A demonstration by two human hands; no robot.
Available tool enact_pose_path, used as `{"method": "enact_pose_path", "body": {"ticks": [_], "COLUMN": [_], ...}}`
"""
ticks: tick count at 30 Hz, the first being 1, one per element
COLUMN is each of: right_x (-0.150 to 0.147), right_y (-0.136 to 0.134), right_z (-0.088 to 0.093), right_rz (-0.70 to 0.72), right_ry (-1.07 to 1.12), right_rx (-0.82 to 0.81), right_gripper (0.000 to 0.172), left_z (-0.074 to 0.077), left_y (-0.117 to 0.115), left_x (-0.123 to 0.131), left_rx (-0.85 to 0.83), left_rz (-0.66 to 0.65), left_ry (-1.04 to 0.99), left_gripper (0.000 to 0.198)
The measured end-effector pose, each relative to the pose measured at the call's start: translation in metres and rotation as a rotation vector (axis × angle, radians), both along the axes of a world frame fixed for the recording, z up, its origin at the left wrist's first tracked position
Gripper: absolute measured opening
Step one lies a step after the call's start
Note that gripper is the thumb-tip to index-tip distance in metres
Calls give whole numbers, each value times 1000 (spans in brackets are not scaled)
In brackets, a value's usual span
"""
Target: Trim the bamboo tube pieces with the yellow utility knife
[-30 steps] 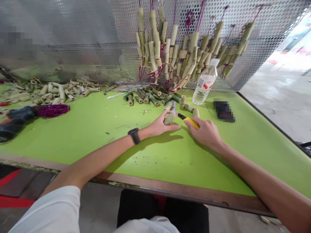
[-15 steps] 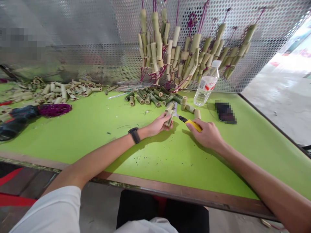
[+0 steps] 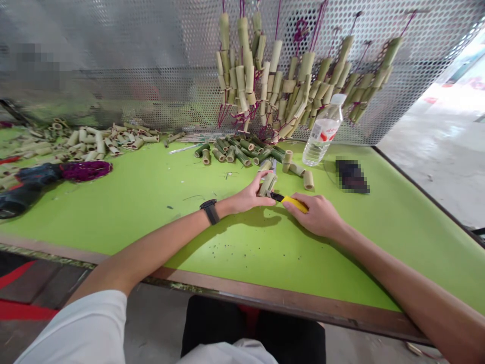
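Left hand (image 3: 253,196): we find it grasping a short bamboo piece (image 3: 268,183), thumb along the near side, a finger over the far side; a dark watch (image 3: 209,211) sits on the wrist.
Right hand (image 3: 320,215): we find it closed around a yellow utility knife (image 3: 297,203), the black front end pointing left.
Bamboo piece: between the two hands, over the middle of the green worktop (image 3: 132,212); we cannot tell whether its underside touches the surface.
Knife tip: at the near end of the held piece — contact is too small for us to confirm.
Behind the hands: we record a pile of green bamboo tubes (image 3: 242,153); to its right, a short upright tube (image 3: 308,180) near the knife.
Right side: a clear bottle (image 3: 322,134) stands upright, a pixelated dark object (image 3: 351,176) lying near it.
Left side: we note a heap of pale bamboo pieces (image 3: 99,143) and, in front, a dark power tool (image 3: 38,177) beside purple thread (image 3: 87,172).
Backdrop: bamboo strings (image 3: 305,76) hang on purple cords against a perforated metal panel (image 3: 132,86).
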State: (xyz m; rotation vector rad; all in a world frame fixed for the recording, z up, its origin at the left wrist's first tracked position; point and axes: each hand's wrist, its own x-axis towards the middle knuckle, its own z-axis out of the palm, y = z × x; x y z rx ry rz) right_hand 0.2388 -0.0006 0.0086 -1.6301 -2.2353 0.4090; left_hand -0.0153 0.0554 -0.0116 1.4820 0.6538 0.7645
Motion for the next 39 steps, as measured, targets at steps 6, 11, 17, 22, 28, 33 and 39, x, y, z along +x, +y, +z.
{"method": "enact_pose_path", "body": {"ticks": [6,11,17,22,28,33,39], "right_x": [0,1,0,5,28,15,1], "right_y": [0,-1,-1,7,23,13,3], "right_z": [0,2,3,1,3,4,2], "right_rz": [31,52,37,-40,-267,-161,-82], "right_ry": [-6,-2,-9,30,92,106,69], "right_rx": [7,3,26,40,136,87,61], "right_gripper": [62,65,63,63,75,73,65], "left_z": [0,0,4,2,4,-6,-10], "left_y": [-2,-4,-5,-2,-4,5,8], "left_x": [4,6,8,7,3,4,9], "left_rx": [41,102,129,119,98,-23,-275], "left_rz": [-3,8,39,34,13,47,80], "left_ry": [30,49,107,153,163,48,-89], "left_gripper": [124,120,103,97,87,90,66]}}
